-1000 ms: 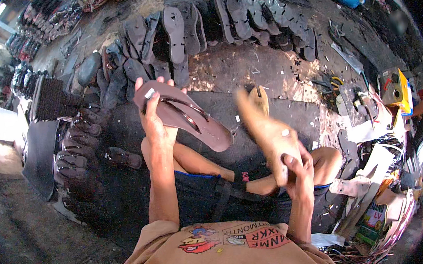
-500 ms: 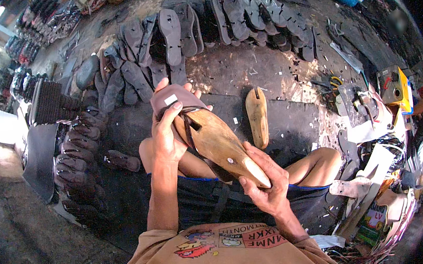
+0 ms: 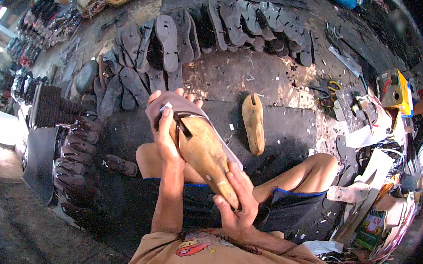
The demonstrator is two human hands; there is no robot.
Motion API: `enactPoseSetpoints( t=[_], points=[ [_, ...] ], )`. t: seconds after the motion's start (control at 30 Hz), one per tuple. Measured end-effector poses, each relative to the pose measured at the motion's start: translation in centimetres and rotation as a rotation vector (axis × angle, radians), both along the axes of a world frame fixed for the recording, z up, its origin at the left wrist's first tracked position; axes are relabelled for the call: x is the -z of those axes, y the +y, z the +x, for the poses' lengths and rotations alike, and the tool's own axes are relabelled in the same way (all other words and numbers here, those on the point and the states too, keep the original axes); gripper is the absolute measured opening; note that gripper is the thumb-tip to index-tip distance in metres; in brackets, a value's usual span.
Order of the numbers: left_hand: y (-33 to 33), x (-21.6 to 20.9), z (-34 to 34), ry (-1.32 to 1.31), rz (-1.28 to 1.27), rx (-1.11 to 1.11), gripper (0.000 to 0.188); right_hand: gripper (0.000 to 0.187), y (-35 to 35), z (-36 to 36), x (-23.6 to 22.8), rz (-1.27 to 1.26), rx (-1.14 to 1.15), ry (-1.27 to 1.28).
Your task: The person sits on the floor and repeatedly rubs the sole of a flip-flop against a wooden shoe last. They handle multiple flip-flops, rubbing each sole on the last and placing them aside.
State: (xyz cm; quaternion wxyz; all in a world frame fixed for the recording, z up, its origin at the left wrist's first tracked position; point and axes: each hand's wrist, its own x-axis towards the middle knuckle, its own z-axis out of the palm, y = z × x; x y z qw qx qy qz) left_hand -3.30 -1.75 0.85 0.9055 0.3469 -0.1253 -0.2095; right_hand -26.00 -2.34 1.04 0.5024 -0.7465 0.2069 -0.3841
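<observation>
A wooden shoe last lies across my lap between both hands, with a dark brown sandal fitted over its wide end. My left hand is wrapped round that wide end, its thumb on a small white tag and its fingertips showing past the far edge. The narrow end of the last is in my right hand, thumb on one side and fingers on the other. A pale strip of sole shows along the last's right side. Beyond my knees, a second wooden last rests on the black mat.
Rows of dark sandal soles curve along the far side. Finished sandals are stacked at the left, with a single sandal nearby. Yellow-handled scissors, a yellow box and scraps lie at the right.
Both hands have turned the last more upright and rolled it. Its narrow end has moved left and nearer to me, together with my right hand. My left thumb has shifted onto the tag.
</observation>
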Motion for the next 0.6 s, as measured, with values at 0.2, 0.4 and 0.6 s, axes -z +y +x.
enactPoseSetpoints(
  t=[0.2,0.4,0.6],
  points=[
    [0.7,-0.1,0.4,-0.084,0.027,0.015,0.040,0.055,0.2,-0.9,-1.6,0.142,-0.017,0.043],
    [-0.1,-0.4,-0.4,-0.070,-0.038,-0.005,0.047,0.054,1.6,-1.0,-1.2,0.150,0.020,0.063],
    [0.5,-2.0,-1.2,0.043,0.096,0.135,0.053,0.056,-3.4,0.6,1.0,0.063,-0.112,-0.025]
  ],
)
